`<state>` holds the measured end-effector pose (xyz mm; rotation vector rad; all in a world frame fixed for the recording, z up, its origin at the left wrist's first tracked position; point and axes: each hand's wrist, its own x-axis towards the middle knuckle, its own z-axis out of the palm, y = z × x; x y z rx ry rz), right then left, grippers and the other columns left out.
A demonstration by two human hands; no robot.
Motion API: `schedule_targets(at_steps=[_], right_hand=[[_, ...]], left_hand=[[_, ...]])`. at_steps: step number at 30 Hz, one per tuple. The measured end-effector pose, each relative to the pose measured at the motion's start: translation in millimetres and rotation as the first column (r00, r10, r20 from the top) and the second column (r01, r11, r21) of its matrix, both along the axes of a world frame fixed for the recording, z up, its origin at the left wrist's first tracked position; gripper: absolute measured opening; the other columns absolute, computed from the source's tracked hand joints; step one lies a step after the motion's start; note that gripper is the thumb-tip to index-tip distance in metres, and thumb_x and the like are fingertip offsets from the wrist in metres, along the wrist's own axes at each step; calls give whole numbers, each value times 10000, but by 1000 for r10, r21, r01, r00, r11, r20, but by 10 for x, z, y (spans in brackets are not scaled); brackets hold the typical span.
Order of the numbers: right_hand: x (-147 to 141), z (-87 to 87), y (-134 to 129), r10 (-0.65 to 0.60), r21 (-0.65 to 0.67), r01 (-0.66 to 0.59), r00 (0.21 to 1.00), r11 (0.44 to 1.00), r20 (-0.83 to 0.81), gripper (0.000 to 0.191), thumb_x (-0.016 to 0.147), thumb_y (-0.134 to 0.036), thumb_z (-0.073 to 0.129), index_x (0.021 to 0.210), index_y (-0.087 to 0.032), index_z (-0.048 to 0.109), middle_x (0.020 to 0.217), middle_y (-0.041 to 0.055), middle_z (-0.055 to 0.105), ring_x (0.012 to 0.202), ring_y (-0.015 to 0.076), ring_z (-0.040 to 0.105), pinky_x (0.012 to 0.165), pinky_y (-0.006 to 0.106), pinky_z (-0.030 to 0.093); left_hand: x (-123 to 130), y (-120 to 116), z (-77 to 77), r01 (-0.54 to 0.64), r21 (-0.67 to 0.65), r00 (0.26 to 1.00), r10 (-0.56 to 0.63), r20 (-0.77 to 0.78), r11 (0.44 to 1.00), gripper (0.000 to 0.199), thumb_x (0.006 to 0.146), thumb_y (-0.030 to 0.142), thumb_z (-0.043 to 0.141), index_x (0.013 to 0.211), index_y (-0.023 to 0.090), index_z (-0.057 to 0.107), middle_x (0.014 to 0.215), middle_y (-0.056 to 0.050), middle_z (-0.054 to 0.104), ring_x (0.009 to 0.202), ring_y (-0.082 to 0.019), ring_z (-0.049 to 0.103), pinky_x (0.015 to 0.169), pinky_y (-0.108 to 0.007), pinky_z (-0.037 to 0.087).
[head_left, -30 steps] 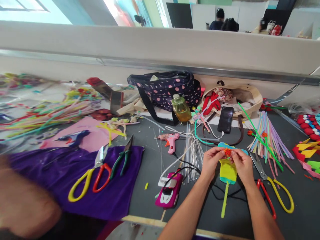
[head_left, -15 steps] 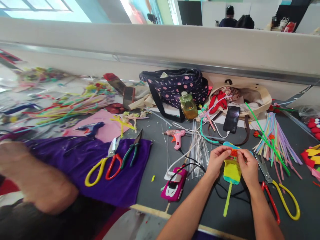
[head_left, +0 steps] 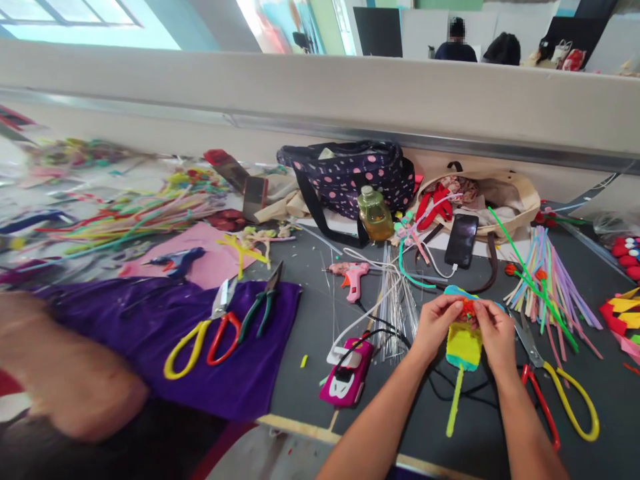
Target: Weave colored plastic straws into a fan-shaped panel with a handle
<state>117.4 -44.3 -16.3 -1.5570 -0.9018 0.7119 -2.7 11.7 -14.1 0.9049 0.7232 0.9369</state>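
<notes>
A small red-orange piece (head_left: 468, 311) is pinched between my left hand (head_left: 440, 321) and my right hand (head_left: 495, 327), with the fingertips of both closed on it. Under and just below my fingers lies a fuzzy yellow piece with teal edges (head_left: 464, 345), and a thin yellow-green stick (head_left: 455, 403) points from it toward the table's front. A blue part (head_left: 460, 291) shows behind my fingertips. To the right of my right hand lie scissors with one red and one yellow handle (head_left: 536, 360).
Left of my arms are a magenta device (head_left: 347, 383), a pink glue gun (head_left: 353, 277) and clear sticks (head_left: 397, 313). Behind stand a bottle (head_left: 376, 215), a phone (head_left: 461, 240) and bags. Pipe cleaners (head_left: 550, 287) lie right. Another person's arm (head_left: 75, 367) rests far left.
The view has shifted slightly. My hands keep their pinch on the red-orange piece, which shows a little more between my fingertips.
</notes>
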Motion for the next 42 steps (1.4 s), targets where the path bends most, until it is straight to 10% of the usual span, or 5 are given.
schedule_targets(at_steps=[42], right_hand=[[-5, 43, 29, 67, 28, -62, 978, 998, -195, 302, 758, -489, 686, 819, -194, 708, 665, 19, 681, 551, 155, 601, 493, 244, 488]], left_hand=[[-11, 27, -9, 72, -140, 993, -57, 102, 988, 326, 657, 331, 830, 889, 126, 726, 778, -49, 730, 618, -129, 658, 654, -248, 531]])
